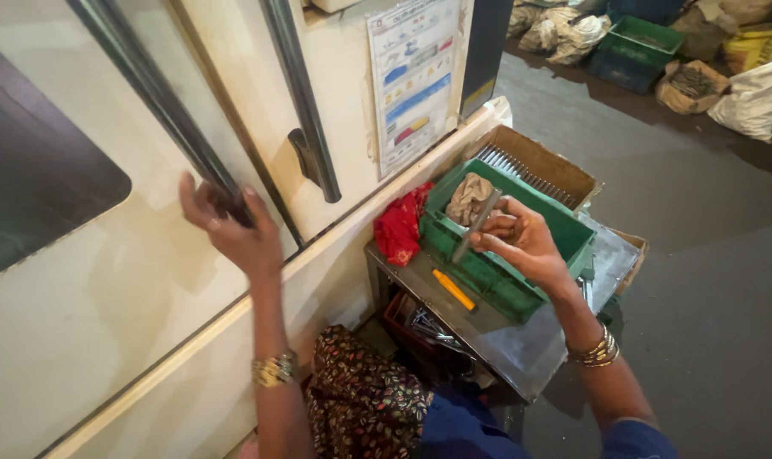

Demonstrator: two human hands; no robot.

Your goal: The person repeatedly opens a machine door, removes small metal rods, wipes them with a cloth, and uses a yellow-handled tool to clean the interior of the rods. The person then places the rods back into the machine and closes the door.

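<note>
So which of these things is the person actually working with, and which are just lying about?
In use:
- left hand gripping the dark door handle bar
- right hand holding a grey metal rod over the green crate

Lying about:
- orange tool
- red cloth
- cardboard box
- sacks

Left fingers (201,197) wrapped on dark door handle (161,98); cream door panel (105,289) blocks directly behind them. Right fingers (496,234) pinch metal strip (478,225) over green crate (505,255). Beige cloth (471,197) just beyond fingertips, red cloth (400,225) left. Open air between hands.
</note>
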